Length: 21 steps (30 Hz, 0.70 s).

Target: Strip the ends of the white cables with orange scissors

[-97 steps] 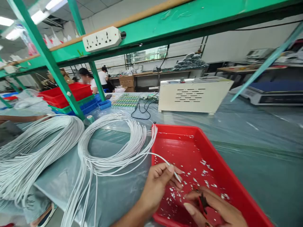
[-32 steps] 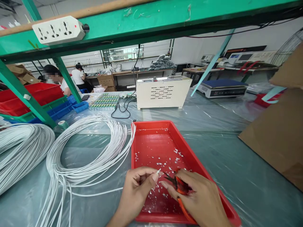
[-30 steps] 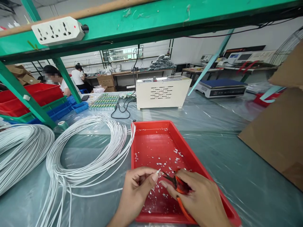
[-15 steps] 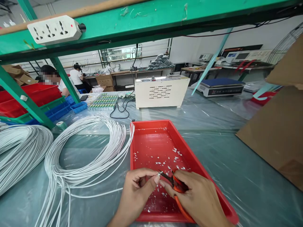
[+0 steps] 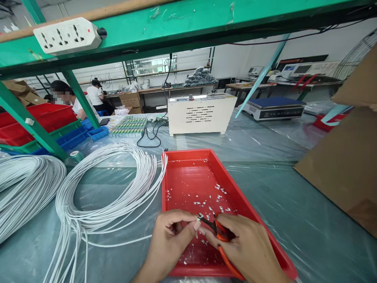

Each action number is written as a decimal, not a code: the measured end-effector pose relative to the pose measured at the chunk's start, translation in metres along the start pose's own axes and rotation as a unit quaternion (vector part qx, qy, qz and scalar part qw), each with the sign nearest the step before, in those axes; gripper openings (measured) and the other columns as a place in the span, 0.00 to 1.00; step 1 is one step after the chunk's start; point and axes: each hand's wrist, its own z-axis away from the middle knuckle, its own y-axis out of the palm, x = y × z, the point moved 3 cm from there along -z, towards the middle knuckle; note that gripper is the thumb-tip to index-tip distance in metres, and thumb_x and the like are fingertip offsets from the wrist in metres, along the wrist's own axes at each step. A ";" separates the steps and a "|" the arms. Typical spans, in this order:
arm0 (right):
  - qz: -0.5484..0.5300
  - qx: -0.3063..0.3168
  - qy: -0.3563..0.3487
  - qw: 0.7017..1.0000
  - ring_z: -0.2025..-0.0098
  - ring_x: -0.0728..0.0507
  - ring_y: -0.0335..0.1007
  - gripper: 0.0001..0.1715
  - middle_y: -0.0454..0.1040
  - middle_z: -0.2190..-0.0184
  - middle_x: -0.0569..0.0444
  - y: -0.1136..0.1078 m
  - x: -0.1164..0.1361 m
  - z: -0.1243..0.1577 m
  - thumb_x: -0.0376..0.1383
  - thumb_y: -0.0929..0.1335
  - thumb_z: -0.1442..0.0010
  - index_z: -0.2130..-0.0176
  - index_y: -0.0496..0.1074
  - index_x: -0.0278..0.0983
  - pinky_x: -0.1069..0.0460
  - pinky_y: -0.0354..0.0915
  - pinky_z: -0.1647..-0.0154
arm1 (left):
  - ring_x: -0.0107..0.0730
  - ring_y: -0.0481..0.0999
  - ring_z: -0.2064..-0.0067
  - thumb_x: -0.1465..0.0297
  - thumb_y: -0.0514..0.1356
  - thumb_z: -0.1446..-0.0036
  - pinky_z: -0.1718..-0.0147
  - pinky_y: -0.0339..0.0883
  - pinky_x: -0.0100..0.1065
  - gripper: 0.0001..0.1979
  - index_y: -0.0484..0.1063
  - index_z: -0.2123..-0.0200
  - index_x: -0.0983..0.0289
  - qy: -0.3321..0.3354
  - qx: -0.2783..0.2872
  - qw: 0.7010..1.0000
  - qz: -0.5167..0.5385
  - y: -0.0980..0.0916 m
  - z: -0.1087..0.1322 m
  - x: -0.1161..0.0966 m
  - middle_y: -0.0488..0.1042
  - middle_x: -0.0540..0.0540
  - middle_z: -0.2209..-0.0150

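Note:
Over the near end of a red tray [image 5: 188, 173], my left hand [image 5: 173, 239] pinches the end of a white cable [image 5: 120, 243] between thumb and forefinger. The cable trails left from that hand toward a large coil of white cables [image 5: 75, 188]. My right hand [image 5: 247, 243] is closed round orange-handled cutting pliers [image 5: 226, 259]. Their dark jaws touch or nearly touch the cable end at my left fingertips; exactly how they meet is too small to tell. Small white and silvery scraps [image 5: 219, 188] lie scattered across the tray floor.
Another cable coil [image 5: 26, 192] lies far left. Behind the tray stand a cream metal box [image 5: 202, 116] and a blue-topped scale [image 5: 273, 108]. Cardboard [image 5: 344, 169] leans at right. A green beam [image 5: 188, 23] with a power strip [image 5: 67, 37] crosses overhead. Two people sit at the back left.
Both hands stay in almost the same place over the tray. The pliers and the cable end have shifted only slightly at the fingertips.

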 end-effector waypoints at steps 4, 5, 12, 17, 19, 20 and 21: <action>-0.010 0.008 0.010 1.000 0.85 0.52 0.48 0.30 0.54 0.87 0.63 0.001 0.000 0.001 0.51 0.62 0.42 0.83 0.50 0.36 0.56 0.42 0.81 | 0.25 0.69 0.76 0.76 0.58 0.48 0.76 0.61 0.25 0.05 0.75 0.71 0.66 0.125 -0.010 0.987 -0.102 0.000 0.003 -0.006 0.74 0.53 0.75; -0.012 0.010 0.014 1.000 0.85 0.52 0.48 0.30 0.53 0.88 0.63 0.002 0.000 0.001 0.52 0.62 0.42 0.83 0.49 0.36 0.56 0.42 0.81 | 0.26 0.71 0.73 0.79 0.58 0.48 0.73 0.63 0.25 0.06 0.74 0.70 0.66 0.181 -0.018 0.974 -0.137 0.000 0.005 -0.009 0.76 0.54 0.73; 0.028 -0.021 -0.005 0.999 0.84 0.50 0.53 0.29 0.58 0.88 0.62 -0.002 0.000 0.000 0.50 0.60 0.39 0.83 0.54 0.36 0.55 0.44 0.79 | 0.29 0.73 0.70 0.77 0.54 0.44 0.70 0.64 0.27 0.08 0.73 0.66 0.66 0.170 0.024 0.971 -0.167 0.003 0.005 -0.008 0.76 0.55 0.71; 0.059 -0.029 -0.034 0.997 0.84 0.49 0.55 0.28 0.60 0.87 0.60 -0.003 0.001 0.000 0.49 0.59 0.38 0.83 0.56 0.37 0.54 0.45 0.78 | 0.31 0.72 0.72 0.69 0.55 0.44 0.72 0.65 0.27 0.09 0.73 0.71 0.66 0.006 0.035 0.995 -0.095 0.002 0.001 -0.004 0.74 0.54 0.74; 0.048 -0.011 -0.014 0.999 0.85 0.50 0.53 0.29 0.59 0.88 0.60 0.000 0.001 0.001 0.50 0.60 0.39 0.83 0.54 0.37 0.55 0.44 0.79 | 0.31 0.73 0.70 0.72 0.55 0.44 0.71 0.65 0.28 0.07 0.73 0.71 0.66 0.069 0.018 0.987 -0.147 0.001 0.002 -0.006 0.76 0.55 0.72; 0.039 0.003 0.000 0.999 0.85 0.50 0.53 0.29 0.58 0.88 0.61 0.002 0.000 0.002 0.51 0.60 0.39 0.83 0.53 0.37 0.55 0.44 0.81 | 0.31 0.74 0.69 0.75 0.55 0.44 0.69 0.65 0.28 0.07 0.73 0.70 0.66 0.119 0.008 0.975 -0.189 0.001 0.004 -0.007 0.76 0.55 0.71; 0.032 0.017 0.013 0.999 0.85 0.50 0.52 0.29 0.58 0.88 0.61 0.004 0.000 0.003 0.51 0.60 0.40 0.83 0.52 0.37 0.55 0.43 0.82 | 0.32 0.74 0.68 0.77 0.54 0.45 0.68 0.65 0.29 0.07 0.73 0.69 0.66 0.171 0.001 0.957 -0.235 0.001 0.006 -0.007 0.77 0.56 0.69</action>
